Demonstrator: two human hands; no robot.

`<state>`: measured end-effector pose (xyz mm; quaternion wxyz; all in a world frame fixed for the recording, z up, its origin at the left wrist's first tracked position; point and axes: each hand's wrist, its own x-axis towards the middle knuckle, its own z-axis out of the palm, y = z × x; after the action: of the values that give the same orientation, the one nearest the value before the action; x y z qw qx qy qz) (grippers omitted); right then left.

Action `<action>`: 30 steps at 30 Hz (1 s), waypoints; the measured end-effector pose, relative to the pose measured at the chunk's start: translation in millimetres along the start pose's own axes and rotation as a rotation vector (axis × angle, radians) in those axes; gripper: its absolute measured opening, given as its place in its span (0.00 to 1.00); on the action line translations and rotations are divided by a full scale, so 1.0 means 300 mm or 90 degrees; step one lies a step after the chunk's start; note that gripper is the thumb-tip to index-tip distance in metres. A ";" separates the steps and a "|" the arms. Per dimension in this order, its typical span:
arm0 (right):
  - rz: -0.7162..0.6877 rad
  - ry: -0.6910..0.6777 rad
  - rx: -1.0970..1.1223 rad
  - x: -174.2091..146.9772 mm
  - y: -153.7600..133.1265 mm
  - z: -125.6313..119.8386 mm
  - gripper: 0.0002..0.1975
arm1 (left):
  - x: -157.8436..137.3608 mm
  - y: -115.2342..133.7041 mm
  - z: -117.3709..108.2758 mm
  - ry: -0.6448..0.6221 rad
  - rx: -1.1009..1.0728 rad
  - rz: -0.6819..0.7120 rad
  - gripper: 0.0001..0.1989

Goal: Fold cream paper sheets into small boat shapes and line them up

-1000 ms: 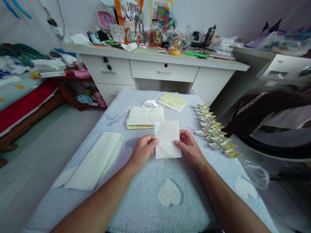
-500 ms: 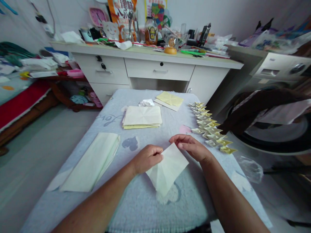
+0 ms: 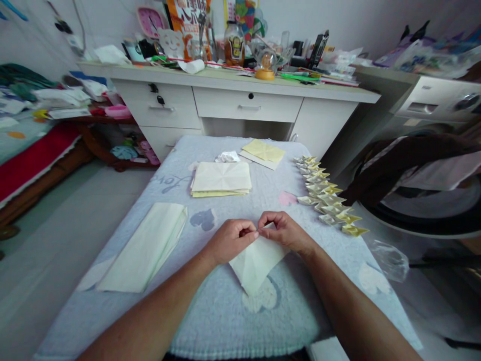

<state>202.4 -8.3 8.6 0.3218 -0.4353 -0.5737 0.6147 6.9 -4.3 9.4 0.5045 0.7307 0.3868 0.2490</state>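
A creased, pale square sheet of paper point(image 3: 257, 263) is held up over the cloth-covered table, its lower corner pointing toward me. My left hand point(image 3: 233, 240) pinches its far edge between thumb and fingers. Close beside it, my right hand point(image 3: 281, 231) pinches the same edge, the two sets of fingertips almost meeting. The fingers hide part of the paper's far corner. Beyond my hands lies a stack of creased paper sheets point(image 3: 221, 178), white on top with yellow below. To the right stand rows of small folded paper boats point(image 3: 323, 193), pale and yellow.
At the left of the table point(image 3: 203, 321) lies a long folded pale paper point(image 3: 145, 248). Toward the back are crumpled white paper point(image 3: 227, 157) and a yellow sheet point(image 3: 263, 150). A cluttered desk point(image 3: 248, 85) stands behind, with a washing machine point(image 3: 424, 110) at right.
My right hand has moved left and closed on the paper's far edge next to my left hand. The paper's far corner is now between my fingertips, and its right side has bent.
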 end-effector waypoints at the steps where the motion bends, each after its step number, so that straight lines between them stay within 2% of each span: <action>1: -0.009 0.004 -0.014 0.001 0.001 0.001 0.12 | 0.001 -0.002 0.001 0.007 0.001 0.000 0.13; 7: -0.062 0.016 -0.062 0.006 -0.009 0.009 0.08 | 0.003 -0.006 -0.006 0.008 0.024 -0.003 0.12; 10: -0.074 0.032 -0.042 0.009 -0.016 -0.008 0.09 | 0.001 0.001 -0.017 0.015 0.027 -0.009 0.12; 17: -0.094 0.134 0.057 0.011 -0.008 -0.070 0.12 | -0.003 -0.002 -0.038 0.026 0.006 -0.019 0.12; 19: -0.078 0.095 0.096 0.009 -0.007 -0.058 0.13 | -0.002 -0.007 -0.041 0.036 0.002 -0.020 0.13; 21: -0.028 0.007 0.119 0.007 -0.008 -0.037 0.18 | 0.000 -0.011 -0.041 0.040 -0.004 -0.026 0.13; 23: 0.021 -0.042 0.113 0.004 -0.009 -0.020 0.17 | 0.001 -0.015 -0.040 0.038 -0.007 -0.031 0.14; 25: 0.041 -0.029 0.106 0.000 -0.012 -0.015 0.17 | 0.001 -0.020 -0.037 0.037 -0.009 -0.035 0.14; 30: 0.028 0.048 0.114 -0.007 -0.017 -0.051 0.15 | 0.001 -0.029 -0.039 0.043 -0.016 -0.040 0.14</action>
<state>216.4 -3.0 14.3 0.3670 -0.4404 -0.4942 0.6535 -4.7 4.0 5.5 0.5077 0.7032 0.4231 0.2623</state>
